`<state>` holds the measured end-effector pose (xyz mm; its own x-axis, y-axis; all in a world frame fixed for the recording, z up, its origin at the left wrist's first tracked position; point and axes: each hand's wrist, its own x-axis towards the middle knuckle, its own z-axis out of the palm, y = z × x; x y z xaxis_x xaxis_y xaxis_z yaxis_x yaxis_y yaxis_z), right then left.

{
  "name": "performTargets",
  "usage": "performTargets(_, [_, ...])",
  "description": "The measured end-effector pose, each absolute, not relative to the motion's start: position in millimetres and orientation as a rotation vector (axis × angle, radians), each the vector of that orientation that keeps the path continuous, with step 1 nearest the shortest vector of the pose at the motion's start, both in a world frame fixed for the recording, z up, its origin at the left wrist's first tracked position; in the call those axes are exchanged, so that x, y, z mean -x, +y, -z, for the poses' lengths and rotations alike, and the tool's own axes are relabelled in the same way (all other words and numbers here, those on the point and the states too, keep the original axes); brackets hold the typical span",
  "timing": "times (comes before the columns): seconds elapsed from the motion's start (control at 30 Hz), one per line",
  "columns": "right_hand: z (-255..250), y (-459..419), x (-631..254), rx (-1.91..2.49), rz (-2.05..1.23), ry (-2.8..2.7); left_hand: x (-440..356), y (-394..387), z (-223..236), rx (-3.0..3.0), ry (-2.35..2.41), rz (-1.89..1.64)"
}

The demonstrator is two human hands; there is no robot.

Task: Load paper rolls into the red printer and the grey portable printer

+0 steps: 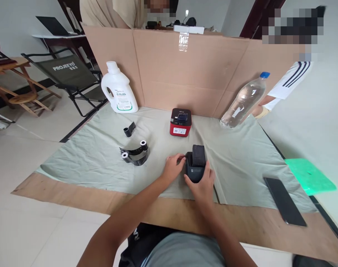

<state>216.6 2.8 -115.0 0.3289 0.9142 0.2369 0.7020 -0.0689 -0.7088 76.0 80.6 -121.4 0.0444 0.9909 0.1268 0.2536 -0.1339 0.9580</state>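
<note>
A small black device with a raised dark flap or block on top rests on the cloth in front of me. My right hand is closed around its right side and near corner, thumb at the front. At the device's left upper edge, the fingertips of my left hand are pinched together; what lies between them is too small to make out. Left of my hands, a black ribbon wound on two white-cored rolls stands in a loop. Beyond it is a small black roll with a loose end.
A red and black box stands ahead, near the cardboard screen. A white detergent jug is at back left. At back right, a water bottle leans beside another person's arm. A phone lies at right.
</note>
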Motion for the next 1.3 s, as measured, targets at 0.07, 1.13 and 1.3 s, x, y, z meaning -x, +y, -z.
performTargets(0.07, [120, -4, -218, 1.848, -0.342, -1.442, -76, 82, 121, -1.520, 1.285, -1.128])
performTargets(1.13, [135, -4, -256, 1.885, -0.212, -1.737, -68, 117, 58, -1.763, 1.279, 0.009])
performTargets(1.3, [136, -4, -256, 1.902, -0.219, -1.741, -69, 118, 57, -1.764, 1.285, 0.029])
